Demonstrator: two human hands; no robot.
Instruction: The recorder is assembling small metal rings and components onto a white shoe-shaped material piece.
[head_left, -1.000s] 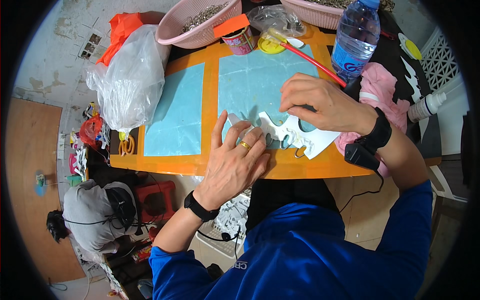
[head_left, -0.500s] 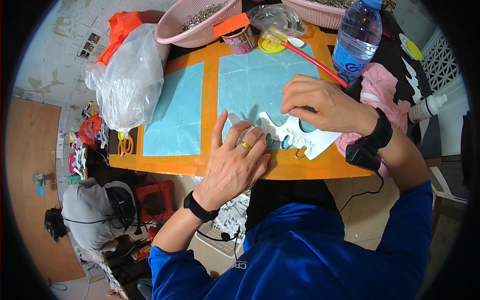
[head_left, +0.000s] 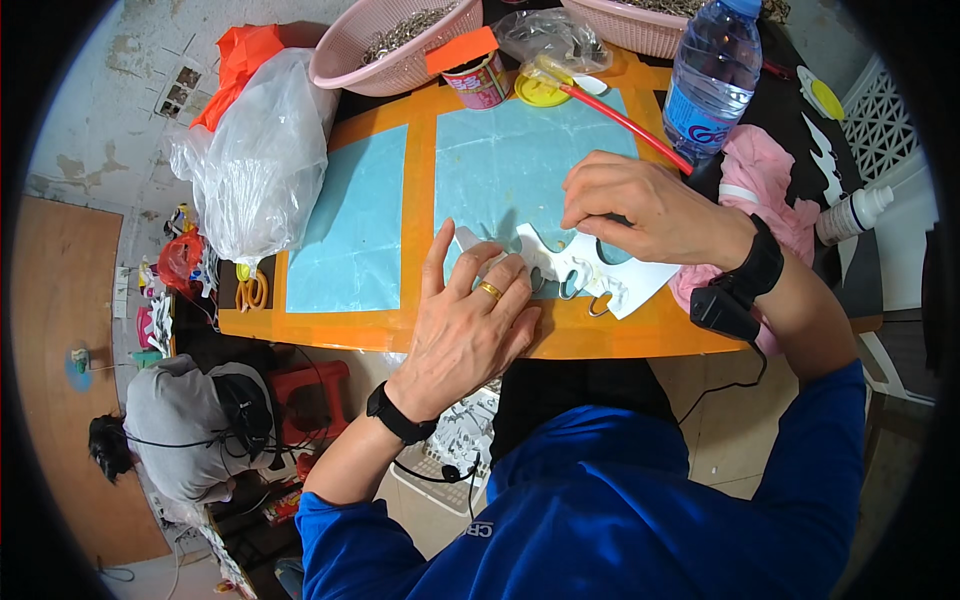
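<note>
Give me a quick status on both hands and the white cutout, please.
Left hand flat on white cutout. Right hand pinching its upper edge. Metal hooks on it; nothing blocking.

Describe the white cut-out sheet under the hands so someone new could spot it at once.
Start at the orange-bordered work board with pale blue panels. Along its near edge, both hands press on a flat white sheet: the left hand on its left end, the right hand on top. Unlike the blue panels around it, it is white, with wavy cut edges and small metal hooks on it.
</note>
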